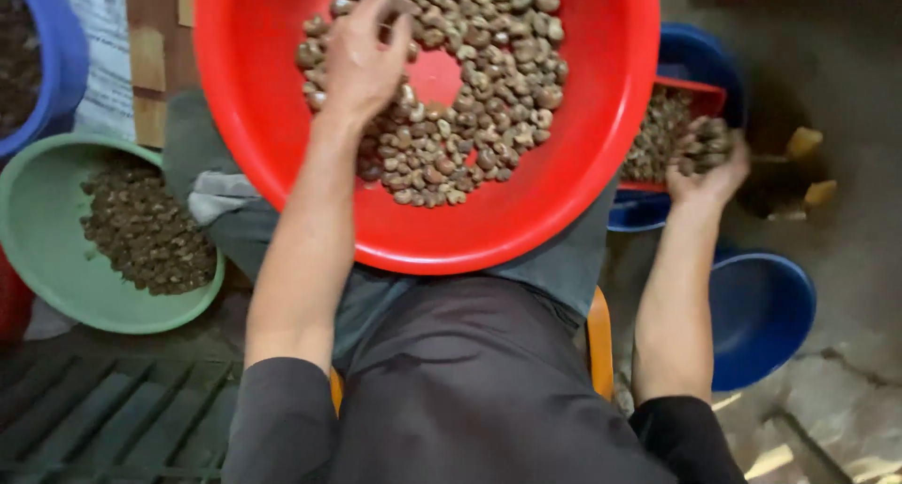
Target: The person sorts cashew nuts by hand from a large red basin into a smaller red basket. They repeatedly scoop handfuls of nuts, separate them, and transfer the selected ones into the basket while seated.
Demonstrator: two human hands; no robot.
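A big red basin rests on my lap, holding a heap of brownish nuts. My left hand lies on the nuts at the basin's left side, fingers curled among them. My right hand reaches out to the right over a small red tray of darker nuts set in a blue tub. It is closed around a handful of those nuts.
A green basin with dark nuts sits on the floor at left, with a blue tub behind it. Another blue bowl stands at right by my orange seat edge. A dark slatted grate is at lower left.
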